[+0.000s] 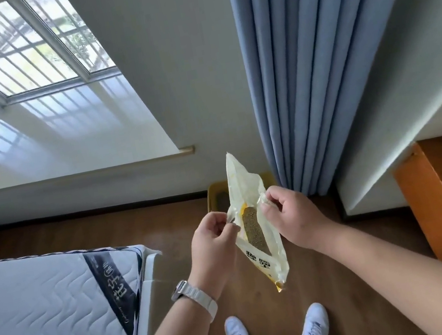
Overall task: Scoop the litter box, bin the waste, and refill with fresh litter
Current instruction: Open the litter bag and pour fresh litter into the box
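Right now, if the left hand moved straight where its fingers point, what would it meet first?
The litter bag, whose edge the left hand pinches; past its open mouth, probably the right hand facing it, though depth is unclear.

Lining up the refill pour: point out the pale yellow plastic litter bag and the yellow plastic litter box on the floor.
Pale yellow plastic litter bag (253, 232): head view, on its clear window over the granules.
Yellow plastic litter box (215, 187): head view, on its far rim.

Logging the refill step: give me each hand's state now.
Left hand: pinches one edge of the litter bag.
Right hand: pinches its opposite edge.
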A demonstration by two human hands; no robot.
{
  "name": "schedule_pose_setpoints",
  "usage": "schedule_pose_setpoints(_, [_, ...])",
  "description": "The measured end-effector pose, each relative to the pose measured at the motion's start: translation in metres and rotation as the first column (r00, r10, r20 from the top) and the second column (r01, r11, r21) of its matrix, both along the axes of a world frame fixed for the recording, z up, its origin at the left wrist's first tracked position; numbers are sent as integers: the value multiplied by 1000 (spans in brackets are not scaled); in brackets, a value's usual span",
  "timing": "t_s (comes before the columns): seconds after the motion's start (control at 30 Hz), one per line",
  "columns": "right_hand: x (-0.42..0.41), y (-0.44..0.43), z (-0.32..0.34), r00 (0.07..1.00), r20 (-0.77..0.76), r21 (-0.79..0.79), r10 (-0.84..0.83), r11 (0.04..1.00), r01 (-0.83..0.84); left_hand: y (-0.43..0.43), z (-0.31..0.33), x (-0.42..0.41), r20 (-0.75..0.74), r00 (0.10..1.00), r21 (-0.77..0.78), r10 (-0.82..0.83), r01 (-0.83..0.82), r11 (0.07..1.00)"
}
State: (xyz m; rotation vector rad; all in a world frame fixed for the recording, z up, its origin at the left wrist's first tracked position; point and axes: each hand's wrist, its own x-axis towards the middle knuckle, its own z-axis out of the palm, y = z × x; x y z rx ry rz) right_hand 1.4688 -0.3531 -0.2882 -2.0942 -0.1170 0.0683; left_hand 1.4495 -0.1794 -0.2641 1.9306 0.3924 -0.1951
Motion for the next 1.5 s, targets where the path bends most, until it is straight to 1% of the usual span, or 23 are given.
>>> schedule_pose_setpoints(0.17, [14,3,-33,998,-65,-51,-25,998,21,7,-34,11,-69,997,-38,-21,18,999])
schedule_pose_setpoints(0.3, [27,6,-85,992,-107,-53,-74,996,69,24,-88,23,-98,995,-21,-24,23,1000])
schedule_pose_setpoints(0.47, [45,20,-190,984,-168,-77,-59,996,47,44,-191,31,-155,987,-28,-35,31,999])
schedule_pose_setpoints(0.67, [72,38,-322,979,-204,-92,15,995,-35,54,-323,38,-198,979,-123,-46,22,992])
schedule_pose_setpoints(0.8, [84,51,-408,977,-196,-73,82,993,-98,59,-405,46,-172,985,-145,-22,-3,989])
schedule_pose_setpoints(0.93, [101,62,-465,975,-174,-74,137,986,-152,64,-464,61,-113,994,-144,-15,-1,990])
schedule_pose_setpoints(1.1, [116,67,-509,969,-144,-69,200,975,-211,66,-514,83,-27,1000,-159,-5,0,987])
schedule_pose_setpoints(1.23, [120,65,-530,964,-153,-96,216,968,-232,62,-541,94,-22,1000,-195,-17,12,981])
schedule_pose_setpoints(1.3, [120,63,-536,963,-167,-92,211,969,-228,60,-549,96,-14,999,-197,-50,46,979])
schedule_pose_setpoints(1.5, [116,60,-541,951,-202,-116,236,958,-262,57,-555,107,33,982,-66,-188,190,980])
